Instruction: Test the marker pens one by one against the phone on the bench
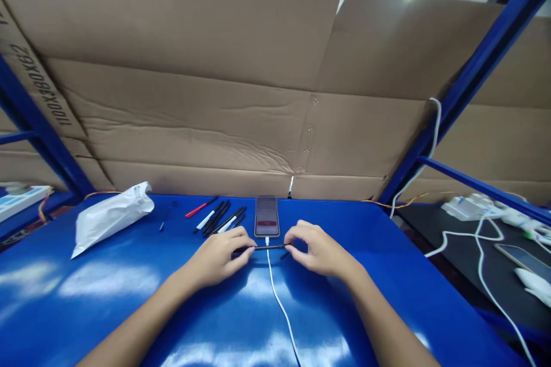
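Observation:
Both my hands rest on a blue table (129, 298) and hold one thin black pen (269, 247) level between them. My left hand (221, 255) is closed on its left end. My right hand (314, 249) pinches its right end. Just behind the pen a phone (267, 216) stands propped, with a white cable (279, 304) running from it toward me under the pen. Several more pens (219, 219), black and white, and one red pen (200, 207) lie to the left of the phone.
A white plastic bag (109, 215) lies at the table's left. Cardboard sheets (215, 114) wall off the back between blue rack posts (465, 86). On the right, a dark surface carries a power strip (469, 206), white cables and another phone (523, 261).

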Motion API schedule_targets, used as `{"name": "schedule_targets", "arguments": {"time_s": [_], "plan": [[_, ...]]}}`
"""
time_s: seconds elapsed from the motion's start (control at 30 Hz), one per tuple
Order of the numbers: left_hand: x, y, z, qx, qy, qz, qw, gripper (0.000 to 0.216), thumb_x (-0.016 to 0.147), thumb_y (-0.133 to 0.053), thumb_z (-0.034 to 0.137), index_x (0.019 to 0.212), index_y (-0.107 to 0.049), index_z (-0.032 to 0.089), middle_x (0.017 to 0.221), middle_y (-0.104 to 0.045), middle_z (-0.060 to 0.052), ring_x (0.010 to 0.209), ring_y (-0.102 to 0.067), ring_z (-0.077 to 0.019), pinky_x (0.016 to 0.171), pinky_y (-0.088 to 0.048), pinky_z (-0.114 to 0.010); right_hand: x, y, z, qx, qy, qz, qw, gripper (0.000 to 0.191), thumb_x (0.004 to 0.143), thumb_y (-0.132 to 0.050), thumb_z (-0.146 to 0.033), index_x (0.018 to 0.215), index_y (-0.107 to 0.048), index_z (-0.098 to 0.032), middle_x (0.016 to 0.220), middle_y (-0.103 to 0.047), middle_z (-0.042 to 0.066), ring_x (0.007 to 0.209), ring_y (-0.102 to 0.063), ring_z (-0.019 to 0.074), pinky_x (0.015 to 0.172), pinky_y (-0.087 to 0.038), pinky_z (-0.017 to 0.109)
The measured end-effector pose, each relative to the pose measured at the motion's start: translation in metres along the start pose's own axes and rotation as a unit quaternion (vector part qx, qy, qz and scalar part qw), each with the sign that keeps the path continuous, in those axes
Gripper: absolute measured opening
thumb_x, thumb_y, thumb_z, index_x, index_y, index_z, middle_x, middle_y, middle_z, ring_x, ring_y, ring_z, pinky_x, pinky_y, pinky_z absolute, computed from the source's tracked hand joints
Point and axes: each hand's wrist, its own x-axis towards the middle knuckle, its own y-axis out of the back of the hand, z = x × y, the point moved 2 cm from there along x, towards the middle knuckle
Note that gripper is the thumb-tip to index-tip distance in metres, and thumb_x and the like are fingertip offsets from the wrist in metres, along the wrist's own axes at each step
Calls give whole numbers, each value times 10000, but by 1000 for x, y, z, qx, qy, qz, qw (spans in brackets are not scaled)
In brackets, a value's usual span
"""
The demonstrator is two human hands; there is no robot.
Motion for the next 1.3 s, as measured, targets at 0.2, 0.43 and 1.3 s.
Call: {"name": "schedule_targets", "arguments": {"time_s": [0.2,0.43,1.3], "plan": [[1,0,-2,-9,-7,14,1000,323,1088,-425,306,1186,-724,230,1063,-689,-61,960,-678,-202,890,-523,-312,1,1,1,37,9,34,999,134,948,-626,-145,986,-715,-236,961,-741,22,916,-632,201,831,-481,326],[1,1,-5,-31,-1,69,997,320,1093,-423,313,1168,-715,205,1073,-693,-70,973,-670,-200,901,-518,-310,3,0,7,65,-8,86,994,102,962,-634,-200,984,-727,-234,908,-722,28,815,-609,191,744,-455,318],[1,-3,11,-67,-31,35,997,316,1084,-448,314,1204,-727,226,1057,-696,-68,947,-671,-195,855,-526,-298,4,-21,-15,114,26,63,991,152,956,-677,-230,1106,-688,-245,1059,-732,39,984,-638,208,873,-499,334]]}}
